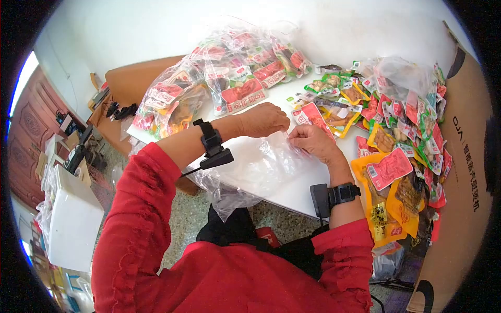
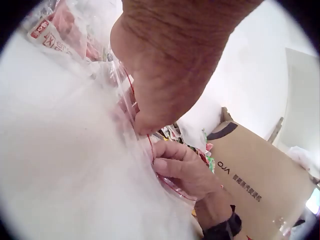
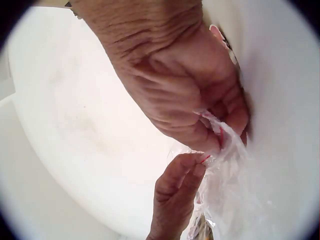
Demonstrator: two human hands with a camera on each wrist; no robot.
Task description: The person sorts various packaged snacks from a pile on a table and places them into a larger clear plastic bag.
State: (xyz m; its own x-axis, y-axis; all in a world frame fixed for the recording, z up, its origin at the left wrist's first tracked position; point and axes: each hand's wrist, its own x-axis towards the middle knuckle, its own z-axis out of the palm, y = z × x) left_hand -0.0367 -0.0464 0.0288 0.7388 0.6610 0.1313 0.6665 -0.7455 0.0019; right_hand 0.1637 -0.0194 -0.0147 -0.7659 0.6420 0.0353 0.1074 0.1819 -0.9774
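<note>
A clear plastic zip bag with a thin red line along its mouth spreads over the white table, its lower end hanging past the front edge. Both hands meet at the mouth of this bag. My left hand pinches the rim between thumb and fingers; in the right wrist view its fingertips are right at the red strip. Close beside it, my right hand holds the same rim, with bag film bunched under its curled fingers. Just behind the hands lies a red-and-white food packet.
Large clear bags full of food packets stand at the back left of the white table. Loose packets pile up on the right, yellow ones nearest. A tall cardboard box borders the right side; a brown chair stands behind left.
</note>
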